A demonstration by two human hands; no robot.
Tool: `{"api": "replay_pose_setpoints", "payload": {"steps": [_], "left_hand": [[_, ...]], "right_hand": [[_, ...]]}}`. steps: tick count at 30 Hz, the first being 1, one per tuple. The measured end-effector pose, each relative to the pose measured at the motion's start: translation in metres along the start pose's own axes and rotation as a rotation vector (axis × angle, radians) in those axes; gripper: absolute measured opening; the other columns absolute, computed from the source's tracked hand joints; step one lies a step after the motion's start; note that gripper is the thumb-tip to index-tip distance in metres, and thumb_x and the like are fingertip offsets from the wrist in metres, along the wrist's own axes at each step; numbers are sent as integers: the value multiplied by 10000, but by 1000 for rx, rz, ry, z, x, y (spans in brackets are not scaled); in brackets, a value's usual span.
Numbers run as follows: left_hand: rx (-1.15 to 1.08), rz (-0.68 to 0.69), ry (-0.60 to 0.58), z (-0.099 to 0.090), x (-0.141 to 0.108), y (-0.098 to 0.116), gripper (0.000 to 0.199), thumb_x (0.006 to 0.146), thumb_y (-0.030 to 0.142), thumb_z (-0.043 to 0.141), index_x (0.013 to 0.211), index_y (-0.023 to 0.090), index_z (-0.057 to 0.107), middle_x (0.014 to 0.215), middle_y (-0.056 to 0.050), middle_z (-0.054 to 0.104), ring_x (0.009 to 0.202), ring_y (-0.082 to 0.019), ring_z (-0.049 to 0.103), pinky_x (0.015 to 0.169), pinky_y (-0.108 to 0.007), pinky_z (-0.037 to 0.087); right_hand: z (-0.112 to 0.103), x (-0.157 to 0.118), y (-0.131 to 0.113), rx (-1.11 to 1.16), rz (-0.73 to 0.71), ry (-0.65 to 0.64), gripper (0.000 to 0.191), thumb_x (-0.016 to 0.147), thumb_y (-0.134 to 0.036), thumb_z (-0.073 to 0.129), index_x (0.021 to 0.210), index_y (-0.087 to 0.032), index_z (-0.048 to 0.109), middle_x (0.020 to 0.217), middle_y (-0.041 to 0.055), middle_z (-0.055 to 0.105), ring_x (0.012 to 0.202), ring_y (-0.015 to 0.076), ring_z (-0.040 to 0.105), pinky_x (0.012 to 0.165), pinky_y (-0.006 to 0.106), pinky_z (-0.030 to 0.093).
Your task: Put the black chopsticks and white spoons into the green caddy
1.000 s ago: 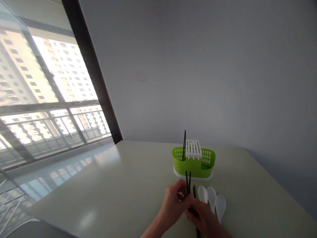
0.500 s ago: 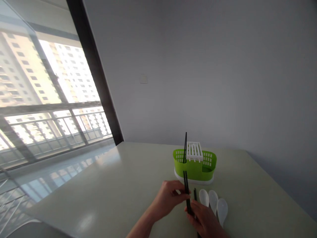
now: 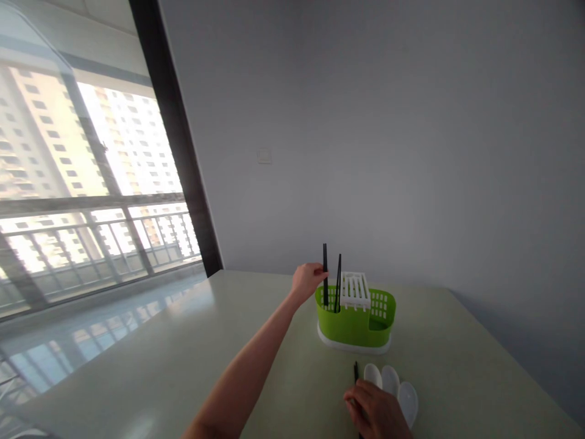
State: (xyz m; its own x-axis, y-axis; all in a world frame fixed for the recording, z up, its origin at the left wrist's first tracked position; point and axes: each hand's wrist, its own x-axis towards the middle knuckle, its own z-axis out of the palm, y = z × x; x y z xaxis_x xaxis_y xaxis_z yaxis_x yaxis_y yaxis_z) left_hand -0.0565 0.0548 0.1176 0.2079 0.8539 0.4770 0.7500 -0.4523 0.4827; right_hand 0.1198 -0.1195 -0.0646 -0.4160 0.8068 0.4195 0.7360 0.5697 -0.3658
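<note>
My left hand [image 3: 309, 280] is stretched out to the basket, its fingers closed on a pair of black chopsticks [image 3: 325, 259]. These stand upright, their lower ends inside the left part of the green basket [image 3: 347, 327]. Beside them, another pair of black chopsticks [image 3: 338, 280] leans in the same compartment. Near the front edge of the view, my right hand [image 3: 377, 410] is curled over more dark chopsticks [image 3: 356, 371] lying on the table; its fingertips are partly hidden. Three white spoons [image 3: 390, 379] lie side by side just right of that hand, their handles mostly covered.
A white slatted rack [image 3: 355, 289] sits across the basket's middle. Under the basket is a white base tray [image 3: 354, 348]. The pale table [image 3: 256, 317] reaches back to a grey wall [image 3: 365, 152] with a switch plate [image 3: 264, 155]. A large window [image 3: 100, 183] is at left.
My left hand has carried the chopsticks forward from near my right hand into the basket's left part. My right hand has let go of that pair and lowered onto the chopsticks on the table.
</note>
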Motion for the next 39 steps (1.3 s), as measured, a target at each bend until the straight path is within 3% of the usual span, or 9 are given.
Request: {"api": "replay_pose_setpoints", "payload": {"steps": [6,12,16,19,24,27,32,35,39], "left_hand": [[44,-19,-62,45,17,-10,183,711,327,605,709,163,686,645,-4,647,610,-127,564,539,-199,344],[43,-34,-121,64,19,-16,111,680,222,608,729,160,686,655,-3,651,619,-130,568,553,-199,358],[13,-40,-104,59,15,-12,245,695,216,609,931,188,666,808,-2,680,680,-116,589,617,-193,394],[2,-59,-16,44,2,-6,365,747,279,577,1107,220,574,989,-6,653,737,-103,586,658,-197,399],[-35,-84,157,30,-62,3,183,820,332,474,970,247,537,862,47,626,679,-80,553,616,-188,374],[-43,-124,40,44,-119,8,143,832,319,442,928,238,510,821,52,617,665,-77,550,612,-186,369],[91,-92,-357,79,-193,20,214,792,407,475,918,246,539,848,26,634,752,-136,596,635,-222,408],[228,-60,-488,89,-208,30,322,727,486,523,922,237,579,911,-25,646,827,-220,612,665,-293,457],[375,-72,-574,86,-203,35,300,692,341,567,936,176,627,897,-103,662,828,-272,628,692,-364,491]], "right_hand": [[7,-1,6,-46,-31,9,136,809,-153,478,832,-238,582,767,-9,614,708,126,599,612,192,413],[9,-1,4,-58,-21,-3,130,805,-150,483,826,-235,581,756,-9,612,704,129,587,601,198,391],[4,0,-1,-21,-10,-6,139,825,-164,465,840,-232,585,753,-5,616,694,132,585,601,207,387],[-3,0,-5,45,13,28,149,857,-192,443,850,-229,587,760,0,620,695,133,584,621,213,393],[-17,0,-10,203,99,110,175,901,-269,425,884,-219,591,770,3,625,688,135,584,637,218,405],[-21,1,-10,247,144,168,196,902,-297,426,882,-209,600,754,8,629,652,141,582,615,227,410],[-20,0,-5,284,157,177,181,904,-297,430,903,-223,595,801,4,644,720,149,601,668,238,422],[-20,0,-1,279,161,179,179,906,-302,427,915,-233,591,847,6,655,774,156,611,709,247,424],[-20,1,3,253,178,165,197,906,-323,419,895,-229,592,806,9,656,722,159,614,665,251,430]]}}
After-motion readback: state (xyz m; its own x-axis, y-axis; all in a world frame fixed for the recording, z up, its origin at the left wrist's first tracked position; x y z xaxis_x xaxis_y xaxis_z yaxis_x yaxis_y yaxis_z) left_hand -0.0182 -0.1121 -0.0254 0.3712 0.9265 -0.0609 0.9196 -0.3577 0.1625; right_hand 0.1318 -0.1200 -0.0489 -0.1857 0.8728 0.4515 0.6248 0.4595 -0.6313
